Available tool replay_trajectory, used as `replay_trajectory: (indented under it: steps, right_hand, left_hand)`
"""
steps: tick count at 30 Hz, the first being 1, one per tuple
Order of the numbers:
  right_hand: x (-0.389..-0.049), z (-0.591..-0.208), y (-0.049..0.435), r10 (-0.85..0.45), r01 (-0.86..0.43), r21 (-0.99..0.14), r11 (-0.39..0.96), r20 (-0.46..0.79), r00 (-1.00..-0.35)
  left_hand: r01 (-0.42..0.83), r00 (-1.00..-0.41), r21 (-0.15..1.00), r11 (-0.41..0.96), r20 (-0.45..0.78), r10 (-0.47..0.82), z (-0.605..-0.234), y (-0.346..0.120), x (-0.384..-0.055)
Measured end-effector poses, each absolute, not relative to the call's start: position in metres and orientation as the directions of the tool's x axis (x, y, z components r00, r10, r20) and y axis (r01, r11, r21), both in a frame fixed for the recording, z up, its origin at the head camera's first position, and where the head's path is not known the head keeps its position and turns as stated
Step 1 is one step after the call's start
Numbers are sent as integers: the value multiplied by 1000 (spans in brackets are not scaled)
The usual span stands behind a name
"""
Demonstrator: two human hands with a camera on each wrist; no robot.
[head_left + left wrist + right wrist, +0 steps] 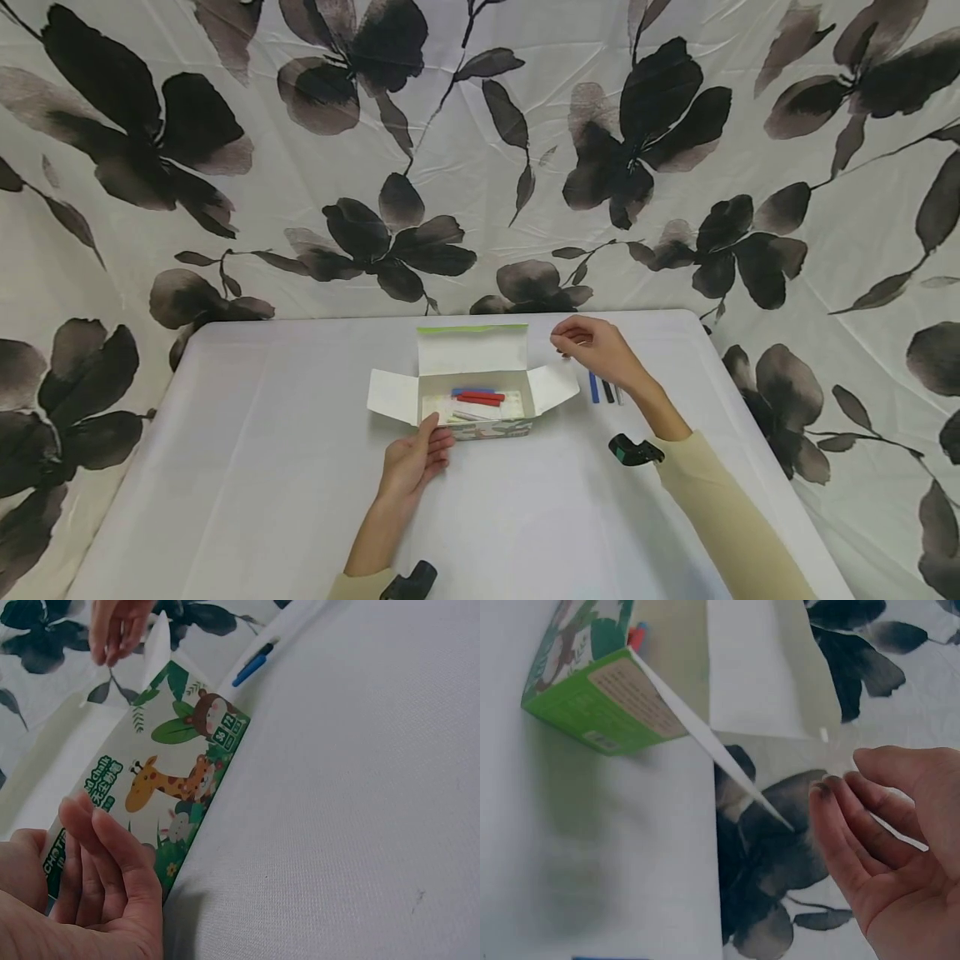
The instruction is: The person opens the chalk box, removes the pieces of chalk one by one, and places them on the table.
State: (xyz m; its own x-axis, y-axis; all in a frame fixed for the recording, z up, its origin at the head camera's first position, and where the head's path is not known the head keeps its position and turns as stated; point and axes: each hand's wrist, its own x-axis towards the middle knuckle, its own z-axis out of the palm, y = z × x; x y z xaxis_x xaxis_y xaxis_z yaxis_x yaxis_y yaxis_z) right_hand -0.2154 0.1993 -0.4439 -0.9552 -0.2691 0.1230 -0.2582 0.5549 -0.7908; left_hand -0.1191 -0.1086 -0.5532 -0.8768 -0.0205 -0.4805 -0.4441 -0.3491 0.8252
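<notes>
A cardboard box printed with cartoon animals and the word "chalk" stands on the table with its flaps spread. My left hand grips its front wall at the left corner, thumb over the rim and fingers along the outside. Red sticks, a blue one and white ones lie inside. My right hand hovers behind the box's right flap, its fingers loosely bent and nothing visible in them. Dark smudges mark the right fingertips.
A blue pen, a black one and a pale one lie right of the box. A white cloth covers the table. Behind hangs a flower-printed curtain. The lid stands raised at the back.
</notes>
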Motion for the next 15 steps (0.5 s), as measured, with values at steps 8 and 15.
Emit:
replay_trajectory:
  steps: [8,15]
  right_hand:
    - [-219,-448,172,-381,-346,-752,561,137,-914]
    - [-220,-461,153,-477,-380,-758,530,103,-873]
  left_hand:
    - [-445,-877,824,-351,-481,-16,-551,-107,-119]
    - [-444,-875,821,-359,-483,-22,-551,-106,-121]
